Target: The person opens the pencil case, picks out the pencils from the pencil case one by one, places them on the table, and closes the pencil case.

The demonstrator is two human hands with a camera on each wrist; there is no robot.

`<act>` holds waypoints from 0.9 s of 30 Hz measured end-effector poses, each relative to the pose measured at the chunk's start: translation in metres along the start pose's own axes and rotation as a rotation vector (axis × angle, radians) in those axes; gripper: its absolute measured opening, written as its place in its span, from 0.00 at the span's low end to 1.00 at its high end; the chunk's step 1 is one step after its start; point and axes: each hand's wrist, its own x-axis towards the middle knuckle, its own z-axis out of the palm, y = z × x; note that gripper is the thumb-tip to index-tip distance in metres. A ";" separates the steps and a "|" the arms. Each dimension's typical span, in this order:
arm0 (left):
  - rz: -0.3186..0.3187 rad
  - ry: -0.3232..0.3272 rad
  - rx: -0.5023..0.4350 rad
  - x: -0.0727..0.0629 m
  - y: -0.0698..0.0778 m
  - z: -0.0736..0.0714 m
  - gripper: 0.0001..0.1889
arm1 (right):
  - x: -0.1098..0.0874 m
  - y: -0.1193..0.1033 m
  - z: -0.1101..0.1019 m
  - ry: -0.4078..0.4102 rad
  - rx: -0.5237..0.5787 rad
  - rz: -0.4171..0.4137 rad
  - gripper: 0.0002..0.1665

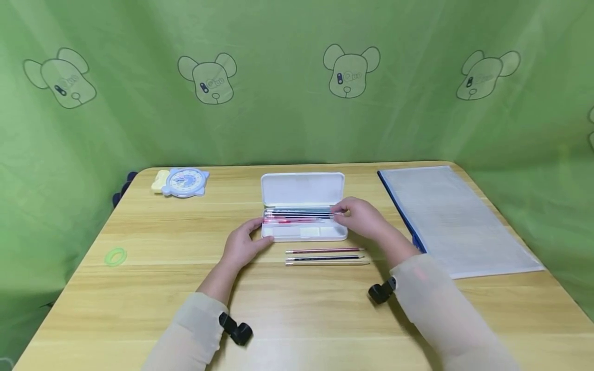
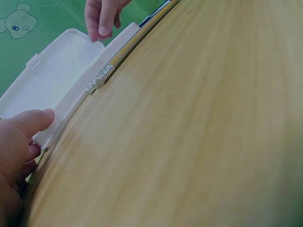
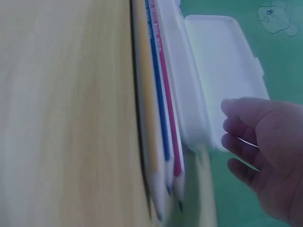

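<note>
An open white pencil case (image 1: 303, 207) lies on the table, its lid tipped back. Inside are several dark-striped pencils (image 1: 299, 213) and pink pens (image 1: 287, 220). My left hand (image 1: 242, 245) holds the case's left end, thumb on the front rim (image 2: 41, 137). At the opposite end, my right hand (image 1: 364, 216) reaches over the pencils with bent, relaxed fingers; both wrist views show nothing clearly pinched, and its contact with the pencil ends is partly hidden. In front of the case lie a red pencil (image 1: 325, 251), a dark blue pencil (image 1: 325, 257) and a natural-wood pencil (image 1: 327, 263).
A translucent zip folder (image 1: 459, 221) with a blue edge lies at the right, near my right forearm. At the back left is a blue clock-like toy (image 1: 184, 182) beside a pale yellow piece (image 1: 160, 181). A green ring (image 1: 115, 256) lies near the left edge.
</note>
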 end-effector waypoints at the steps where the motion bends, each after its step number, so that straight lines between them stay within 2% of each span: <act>1: 0.001 -0.001 0.002 0.000 0.000 0.000 0.34 | 0.003 0.000 0.002 -0.002 0.003 0.011 0.17; 8: 0.002 -0.001 -0.003 0.000 0.001 0.000 0.34 | 0.018 0.001 0.010 -0.024 0.005 0.074 0.18; 19: 0.001 0.002 0.003 0.000 0.001 -0.001 0.33 | 0.031 -0.003 0.018 -0.045 -0.158 0.037 0.17; 27: -0.002 -0.001 0.000 0.000 0.000 0.000 0.33 | 0.030 -0.007 0.018 -0.046 -0.208 0.024 0.16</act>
